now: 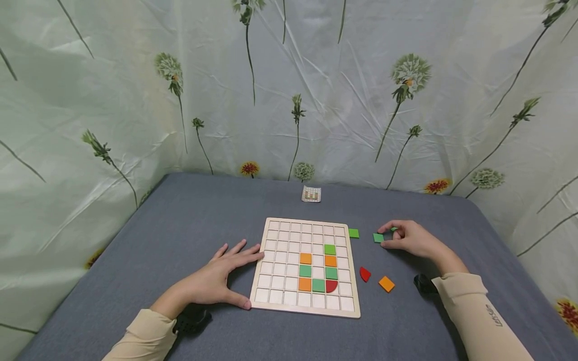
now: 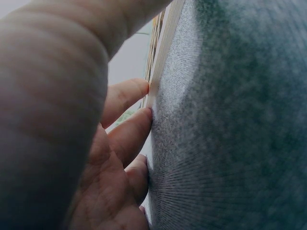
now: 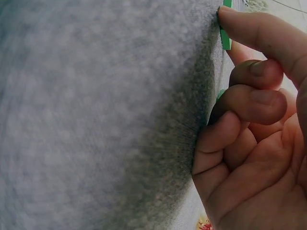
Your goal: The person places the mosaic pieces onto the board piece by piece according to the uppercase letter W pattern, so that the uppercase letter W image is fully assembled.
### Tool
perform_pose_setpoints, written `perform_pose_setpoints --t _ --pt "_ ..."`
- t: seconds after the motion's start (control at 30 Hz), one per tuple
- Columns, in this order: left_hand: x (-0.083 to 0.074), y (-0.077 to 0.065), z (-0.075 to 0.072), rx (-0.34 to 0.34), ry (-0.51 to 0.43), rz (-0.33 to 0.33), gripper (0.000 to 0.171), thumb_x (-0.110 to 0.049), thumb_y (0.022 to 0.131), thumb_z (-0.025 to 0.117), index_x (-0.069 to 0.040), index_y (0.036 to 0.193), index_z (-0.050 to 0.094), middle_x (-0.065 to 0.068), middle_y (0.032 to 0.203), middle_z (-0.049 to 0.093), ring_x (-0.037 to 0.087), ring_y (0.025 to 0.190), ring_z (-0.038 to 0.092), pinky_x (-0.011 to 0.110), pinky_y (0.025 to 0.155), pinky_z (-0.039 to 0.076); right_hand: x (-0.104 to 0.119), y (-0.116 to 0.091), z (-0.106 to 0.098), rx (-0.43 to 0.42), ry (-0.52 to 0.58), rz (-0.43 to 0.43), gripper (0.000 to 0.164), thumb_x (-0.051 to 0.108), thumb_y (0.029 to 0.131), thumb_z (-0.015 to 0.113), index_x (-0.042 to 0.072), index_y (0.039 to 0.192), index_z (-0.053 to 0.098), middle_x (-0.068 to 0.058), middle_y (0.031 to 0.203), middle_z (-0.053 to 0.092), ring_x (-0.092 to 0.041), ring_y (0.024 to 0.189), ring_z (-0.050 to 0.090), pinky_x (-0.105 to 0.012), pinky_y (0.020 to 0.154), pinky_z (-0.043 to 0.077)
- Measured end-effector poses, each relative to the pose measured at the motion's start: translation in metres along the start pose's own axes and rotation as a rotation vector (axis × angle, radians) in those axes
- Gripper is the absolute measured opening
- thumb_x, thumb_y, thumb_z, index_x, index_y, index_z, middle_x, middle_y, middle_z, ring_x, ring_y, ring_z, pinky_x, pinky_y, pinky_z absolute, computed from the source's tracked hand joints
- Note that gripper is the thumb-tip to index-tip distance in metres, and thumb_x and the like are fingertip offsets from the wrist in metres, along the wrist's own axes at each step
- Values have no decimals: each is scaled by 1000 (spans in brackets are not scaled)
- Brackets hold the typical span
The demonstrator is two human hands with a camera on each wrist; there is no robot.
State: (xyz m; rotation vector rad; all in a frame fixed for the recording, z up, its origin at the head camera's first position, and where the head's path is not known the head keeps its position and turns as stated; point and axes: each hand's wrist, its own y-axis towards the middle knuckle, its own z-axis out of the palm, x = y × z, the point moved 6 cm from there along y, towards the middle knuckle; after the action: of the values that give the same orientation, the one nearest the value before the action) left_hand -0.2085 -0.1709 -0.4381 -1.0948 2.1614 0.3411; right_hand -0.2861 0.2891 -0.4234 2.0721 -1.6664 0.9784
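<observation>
A pale wooden grid board (image 1: 283,225) lies flat on the cloth. In its cells sit a light green square (image 1: 330,249), several orange and darker green squares, and a red quarter-circle (image 1: 331,286). My left hand (image 1: 212,278) is spread at the board's left side, its thumb and fingertips touching the edge. To the right of the board, my right hand (image 1: 417,242) pinches a green square tile (image 1: 378,238) between thumb and index finger, low over the cloth. Another green tile (image 1: 394,229) is mostly hidden behind that hand.
Beside the board's right edge lie a light green tile (image 1: 353,233), a red quarter-circle piece (image 1: 365,274) and an orange square (image 1: 386,284). Behind the board is a small patterned card (image 1: 311,194). A floral curtain (image 1: 226,75) hangs around the table's far and side edges.
</observation>
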Motion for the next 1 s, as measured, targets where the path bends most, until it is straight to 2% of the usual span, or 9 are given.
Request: perform_pose_setpoints --t 0.67,1.0 --pt "-1 2 -2 -1 5 4 107 -55 74 95 -27 165 46 3 177 33 43 168 11 75 129 -3 -1 1 -2 -21 -15 -4 37 18 96 81 -2 126 72 6 66 47 -7 56 39 -25 57 33" --pt "0 1 0 1 8 2 107 -56 74 95 -28 165 46 2 177 33 43 168 11 75 129 -3 0 3 -3 3 -46 14 36 20 95 81 -1 124 73 6 66 47 -7 58 40 -25 57 32"
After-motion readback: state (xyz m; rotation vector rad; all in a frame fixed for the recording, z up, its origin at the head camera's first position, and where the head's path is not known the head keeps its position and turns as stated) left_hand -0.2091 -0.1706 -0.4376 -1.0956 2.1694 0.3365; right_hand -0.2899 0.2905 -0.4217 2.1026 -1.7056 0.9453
